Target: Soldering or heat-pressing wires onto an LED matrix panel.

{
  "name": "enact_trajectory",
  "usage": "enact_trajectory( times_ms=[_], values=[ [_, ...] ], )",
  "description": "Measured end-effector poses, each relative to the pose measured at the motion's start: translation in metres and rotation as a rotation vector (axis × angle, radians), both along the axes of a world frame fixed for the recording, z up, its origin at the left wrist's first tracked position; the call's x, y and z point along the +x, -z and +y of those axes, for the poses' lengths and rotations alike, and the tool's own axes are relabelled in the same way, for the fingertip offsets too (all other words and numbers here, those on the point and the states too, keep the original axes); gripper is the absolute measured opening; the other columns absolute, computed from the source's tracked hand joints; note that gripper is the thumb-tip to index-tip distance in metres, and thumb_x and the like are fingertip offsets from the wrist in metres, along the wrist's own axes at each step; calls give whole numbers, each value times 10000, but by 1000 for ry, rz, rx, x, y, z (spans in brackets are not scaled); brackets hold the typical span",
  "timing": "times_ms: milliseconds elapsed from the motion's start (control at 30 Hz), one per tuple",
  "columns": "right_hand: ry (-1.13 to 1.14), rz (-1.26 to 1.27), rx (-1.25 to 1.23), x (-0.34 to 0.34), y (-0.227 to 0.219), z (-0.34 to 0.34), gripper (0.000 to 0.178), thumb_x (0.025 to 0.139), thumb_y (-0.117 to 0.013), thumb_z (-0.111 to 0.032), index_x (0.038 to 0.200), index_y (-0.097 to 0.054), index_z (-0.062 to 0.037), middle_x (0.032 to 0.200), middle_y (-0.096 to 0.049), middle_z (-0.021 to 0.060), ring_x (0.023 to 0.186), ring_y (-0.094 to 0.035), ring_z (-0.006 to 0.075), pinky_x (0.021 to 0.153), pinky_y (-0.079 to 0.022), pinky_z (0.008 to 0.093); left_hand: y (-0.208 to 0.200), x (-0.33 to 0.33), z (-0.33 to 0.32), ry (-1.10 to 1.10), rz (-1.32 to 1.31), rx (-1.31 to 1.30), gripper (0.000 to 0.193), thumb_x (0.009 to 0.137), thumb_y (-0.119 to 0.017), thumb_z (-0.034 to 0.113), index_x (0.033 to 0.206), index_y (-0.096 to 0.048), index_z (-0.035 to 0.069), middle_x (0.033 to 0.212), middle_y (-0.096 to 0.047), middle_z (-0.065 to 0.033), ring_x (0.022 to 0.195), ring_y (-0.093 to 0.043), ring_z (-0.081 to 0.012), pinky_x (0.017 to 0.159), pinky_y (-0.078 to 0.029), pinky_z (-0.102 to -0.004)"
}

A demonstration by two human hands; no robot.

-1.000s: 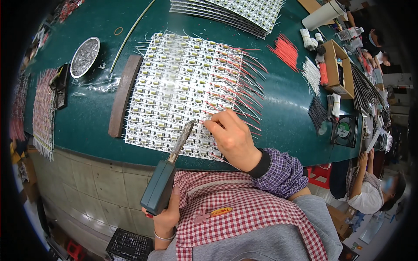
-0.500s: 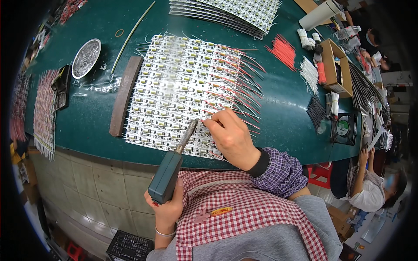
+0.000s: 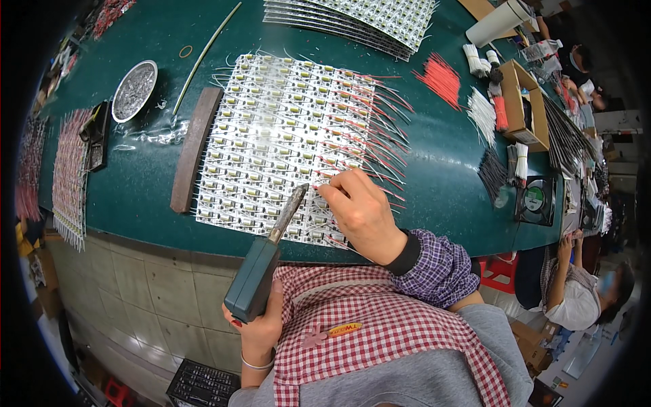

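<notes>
In my left hand is a green soldering gun, its fingers wrapped round the handle. The gun's dark tip reaches over a panel of small white circuit boards, beside my right fingertips. My right hand is closed in a pinch just above the panel's lower right part. A thin red wire end shows at its fingertips; the rest of it is hidden by the hand. Red and black wires stick out along the panel's right edge, and short pale leads cover the rest.
Left of the panel lie a brown bar, a metal bowl and a black holder. Stacked panels stand at the far side. Bundles of red wires, white wires and black wires, a carton and a fan are on the right.
The soldering gun's body has swung slightly left and down with my left hand, and its tip has shifted a little. My right hand has hardly moved.
</notes>
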State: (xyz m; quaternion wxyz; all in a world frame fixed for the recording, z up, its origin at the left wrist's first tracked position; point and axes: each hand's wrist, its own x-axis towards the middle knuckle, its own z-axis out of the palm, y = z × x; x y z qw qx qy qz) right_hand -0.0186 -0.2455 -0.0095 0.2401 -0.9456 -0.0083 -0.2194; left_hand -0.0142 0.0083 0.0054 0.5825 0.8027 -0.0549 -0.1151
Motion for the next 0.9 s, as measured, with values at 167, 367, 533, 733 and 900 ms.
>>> enact_trajectory(
  times_ms=[167,367,533,733,900],
  values=[
    [29,6,9,-3,-5,-2,302,741,-668,93,1036,-686,29,912,-598,115,848,-603,274,709,-526,362,6,-3,5,18,19,18,199,839,-809,43,989,-736,-65,841,-744,-97,667,-673,-136,582,-509,-285],
    [118,9,11,-27,-25,-10,245,792,-659,52,1030,-691,1,914,-594,95,845,-598,261,698,-521,355,5,-14,15,-94,63,-38,259,835,-801,15,1058,-721,-90,956,-755,-138,793,-718,-180,688,-554,-291],
    [201,-72,42,-34,-63,2,265,745,-769,102,981,-731,-12,860,-647,102,742,-642,259,620,-516,352,5,-16,20,-97,76,-45,284,830,-797,-4,1085,-713,-99,979,-757,-146,818,-725,-191,715,-559,-288],
    [63,-44,120,-15,-11,21,229,764,-691,71,982,-677,2,910,-588,101,835,-597,274,712,-521,360,5,-20,27,-52,44,5,251,825,-810,15,1039,-721,-80,940,-752,-139,766,-708,-182,669,-543,-299],
    [65,-28,108,-9,3,21,194,778,-675,71,958,-663,0,908,-577,101,857,-596,279,734,-524,370,6,-21,27,-48,14,1,216,825,-815,29,1000,-724,-61,898,-741,-115,724,-695,-176,621,-521,-298]
  ],
)
